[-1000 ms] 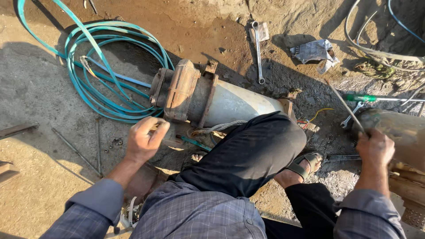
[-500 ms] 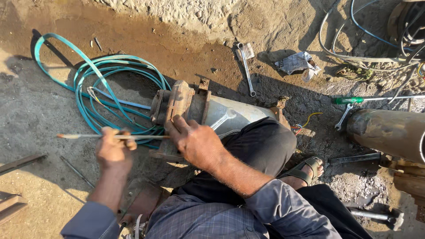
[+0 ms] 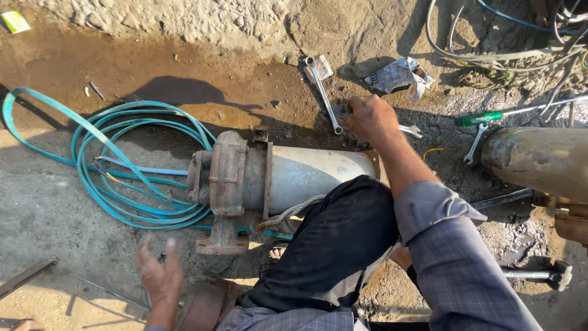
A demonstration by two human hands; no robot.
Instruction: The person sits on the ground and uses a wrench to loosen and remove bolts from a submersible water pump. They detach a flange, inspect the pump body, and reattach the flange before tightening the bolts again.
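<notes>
Right hand [image 3: 369,119] is curled down on the dirt at the far end of the pump, fingers closed around something small and metal; cannot tell exactly what, maybe the end of the small spanner [image 3: 409,130] poking out at its 3 o'clock. Long combination wrench [image 3: 323,93] lies just at its 10 o'clock, touching or nearly. Left hand [image 3: 158,277] is open, fingers spread, holding nothing, hovering over the ground at 7 o'clock from the pump.

Submersible pump [image 3: 278,178] lies on its side mid-frame, rusty flanged end at 9 o'clock, grey smooth casing toward 3 o'clock, partly under the person's dark trouser knee [image 3: 343,239]. Teal cable coil [image 3: 122,165] lies at 9 o'clock of the pump.

Progress, as a judgement: flange looks bolted on, pump closed up, tools scattered, so early or mid stage.

Around: green-handled screwdriver [image 3: 484,117] at 2 o'clock, crumpled wrapper [image 3: 398,76] at 1 o'clock, rusty pipe [image 3: 539,156] at 3 o'clock, hammer [image 3: 542,276] at 4 o'clock.
</notes>
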